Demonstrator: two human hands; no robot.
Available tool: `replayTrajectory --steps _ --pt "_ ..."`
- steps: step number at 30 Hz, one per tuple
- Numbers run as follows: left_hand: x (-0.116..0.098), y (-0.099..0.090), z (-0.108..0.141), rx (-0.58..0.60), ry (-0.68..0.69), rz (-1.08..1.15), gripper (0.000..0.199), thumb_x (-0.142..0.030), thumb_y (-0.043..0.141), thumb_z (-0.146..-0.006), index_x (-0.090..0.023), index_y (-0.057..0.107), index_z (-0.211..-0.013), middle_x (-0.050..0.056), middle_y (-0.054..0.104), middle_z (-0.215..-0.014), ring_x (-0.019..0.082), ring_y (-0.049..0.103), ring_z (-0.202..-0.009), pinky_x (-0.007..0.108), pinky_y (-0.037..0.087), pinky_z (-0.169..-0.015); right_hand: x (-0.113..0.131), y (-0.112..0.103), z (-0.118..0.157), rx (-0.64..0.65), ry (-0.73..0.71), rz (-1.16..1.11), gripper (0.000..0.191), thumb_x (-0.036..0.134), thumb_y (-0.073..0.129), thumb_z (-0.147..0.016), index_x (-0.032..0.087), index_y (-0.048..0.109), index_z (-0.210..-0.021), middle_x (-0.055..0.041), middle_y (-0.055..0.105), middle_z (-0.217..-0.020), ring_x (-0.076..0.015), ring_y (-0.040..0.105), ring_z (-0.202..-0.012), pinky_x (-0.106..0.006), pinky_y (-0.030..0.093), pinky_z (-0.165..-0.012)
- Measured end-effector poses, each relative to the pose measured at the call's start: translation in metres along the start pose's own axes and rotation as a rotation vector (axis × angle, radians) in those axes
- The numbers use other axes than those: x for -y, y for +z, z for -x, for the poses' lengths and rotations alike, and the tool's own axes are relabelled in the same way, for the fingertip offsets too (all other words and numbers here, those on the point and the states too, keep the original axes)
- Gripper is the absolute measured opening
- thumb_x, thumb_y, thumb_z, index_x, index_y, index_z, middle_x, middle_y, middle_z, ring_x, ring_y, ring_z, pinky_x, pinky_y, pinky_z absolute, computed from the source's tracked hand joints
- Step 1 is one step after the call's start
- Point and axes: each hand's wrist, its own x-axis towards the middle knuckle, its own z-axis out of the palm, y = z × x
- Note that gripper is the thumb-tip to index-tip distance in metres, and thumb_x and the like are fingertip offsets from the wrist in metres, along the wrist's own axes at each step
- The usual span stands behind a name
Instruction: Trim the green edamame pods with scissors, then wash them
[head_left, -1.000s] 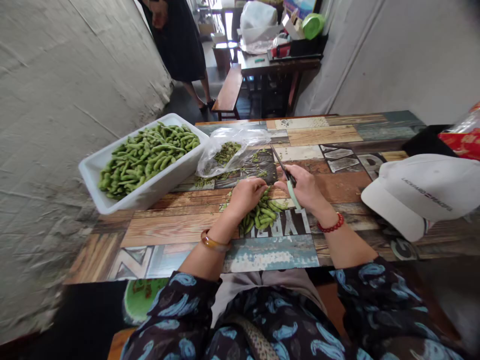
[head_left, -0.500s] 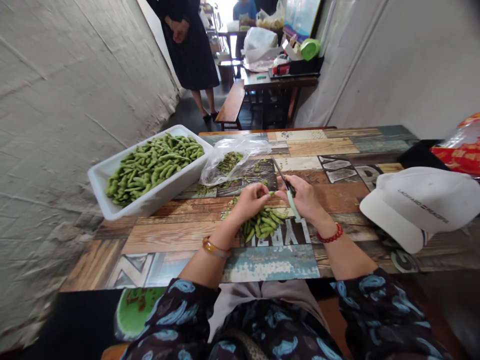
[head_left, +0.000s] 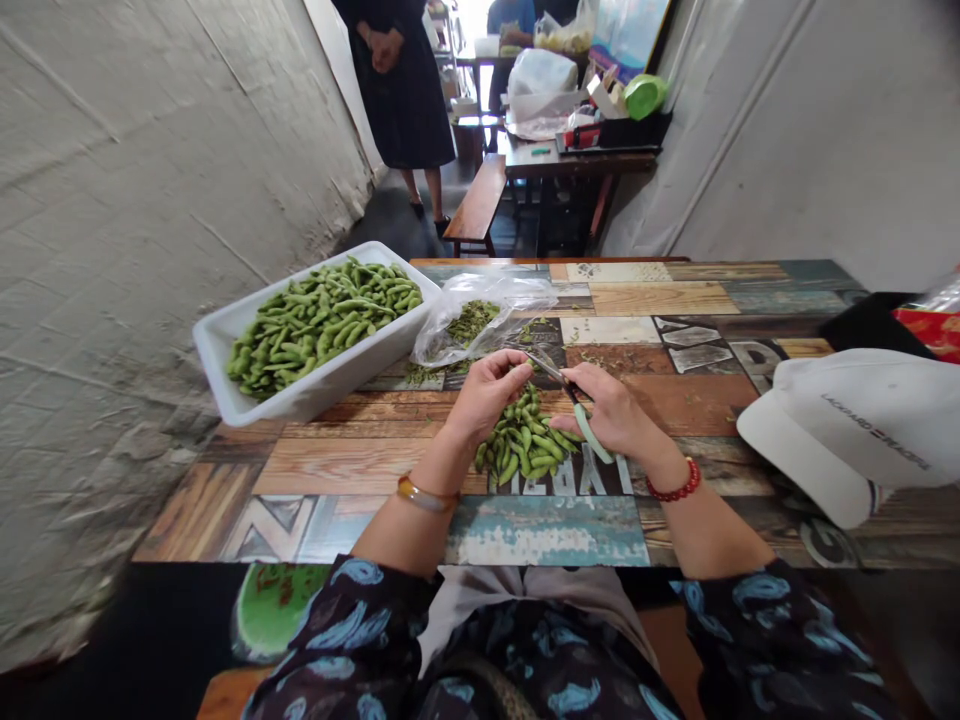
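Note:
My left hand (head_left: 489,395) is closed in a pinch on a green soybean pod, mostly hidden by the fingers. My right hand (head_left: 613,408) grips scissors (head_left: 591,436) with pale green handles, and their blades reach to the left fingertips. Below the hands a pile of green soybean pods (head_left: 531,445) lies on the wood-patterned table (head_left: 360,462). Behind them a clear plastic bag (head_left: 525,292) lies open with small green trimmings (head_left: 474,322) in it. More trimmings are scattered beside the bag.
A white tub (head_left: 334,395) heaped with pods (head_left: 322,328) stands at the left, near the wall. To the right lies a white cap (head_left: 855,425). Beyond the table are a bench (head_left: 478,200), a cluttered second table (head_left: 577,160) and a standing person (head_left: 405,90).
My right hand has turned, bringing the scissor blades down and leftward to the left fingertips. The left hand has risen slightly. The whole view has shifted a little.

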Motion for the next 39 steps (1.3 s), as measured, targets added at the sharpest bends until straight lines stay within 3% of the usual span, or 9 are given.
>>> replayTrajectory --steps 3,7,13,25,29,35,39 --pt "0.001 0.001 0.001 0.014 0.064 -0.064 0.029 -0.038 0.081 -0.071 -0.015 0.068 -0.082 -0.004 0.055 -0.064 0.005 0.038 -0.051 0.02 0.028 -0.048 0.001 0.001 0.001 0.024 -0.008 -0.005 0.055 0.057 0.07 -0.081 0.018 0.058 -0.117 -0.0121 0.064 -0.1 -0.0284 0.062 -0.092 -0.044 0.055 -0.082" --pt "0.002 0.003 0.001 0.05 0.154 -0.134 0.023 -0.034 0.079 -0.073 -0.015 0.069 -0.078 0.0 0.063 -0.073 0.009 0.05 -0.064 0.022 0.04 -0.061 0.003 0.001 0.0 0.044 -0.002 -0.012 0.055 0.058 0.069 -0.082 0.018 0.058 -0.118 -0.012 0.064 -0.101 -0.0286 0.062 -0.094 -0.044 0.054 -0.083" --pt "0.003 0.002 0.001 0.075 0.156 -0.167 0.023 -0.035 0.078 -0.073 -0.014 0.069 -0.075 0.002 0.067 -0.077 0.013 0.056 -0.072 0.025 0.043 -0.07 0.003 0.002 0.0 0.044 -0.011 -0.02 0.051 0.056 0.069 -0.084 0.017 0.059 -0.115 -0.0108 0.064 -0.095 -0.0273 0.062 -0.09 -0.042 0.054 -0.081" --pt "-0.006 -0.003 0.005 0.098 0.024 -0.161 0.029 -0.038 0.079 -0.07 -0.014 0.063 -0.069 -0.001 0.056 -0.064 0.008 0.043 -0.059 0.021 0.032 -0.055 0.001 0.007 0.006 0.087 0.009 0.02 0.041 0.05 0.064 -0.089 0.02 0.059 -0.117 -0.0117 0.067 -0.099 -0.0294 0.063 -0.094 -0.047 0.055 -0.084" --pt "-0.009 -0.007 0.004 0.081 0.043 -0.154 0.029 -0.036 0.081 -0.068 -0.013 0.064 -0.072 -0.001 0.057 -0.068 0.007 0.045 -0.061 0.02 0.034 -0.057 -0.002 0.006 0.005 0.067 0.043 0.021 0.038 0.049 0.064 -0.09 0.02 0.061 -0.115 -0.0102 0.067 -0.095 -0.0276 0.065 -0.089 -0.044 0.056 -0.08" --pt "-0.01 -0.009 0.001 -0.033 -0.048 0.106 0.036 -0.035 0.085 -0.063 -0.017 0.057 -0.078 -0.007 0.047 -0.06 0.004 0.034 -0.047 0.018 0.019 -0.042 -0.007 0.001 0.001 -0.065 0.111 0.02 0.039 0.049 0.064 -0.09 0.02 0.062 -0.116 -0.0083 0.067 -0.091 -0.0256 0.065 -0.085 -0.041 0.056 -0.08" --pt "-0.011 -0.008 0.0 -0.05 -0.072 0.21 0.041 -0.034 0.087 -0.059 -0.017 0.055 -0.078 -0.007 0.05 -0.059 0.004 0.038 -0.047 0.016 0.019 -0.041 -0.003 0.003 0.001 -0.031 0.095 0.049 0.047 0.052 0.066 -0.087 0.019 0.059 -0.12 -0.0099 0.066 -0.095 -0.0271 0.064 -0.087 -0.043 0.055 -0.08"
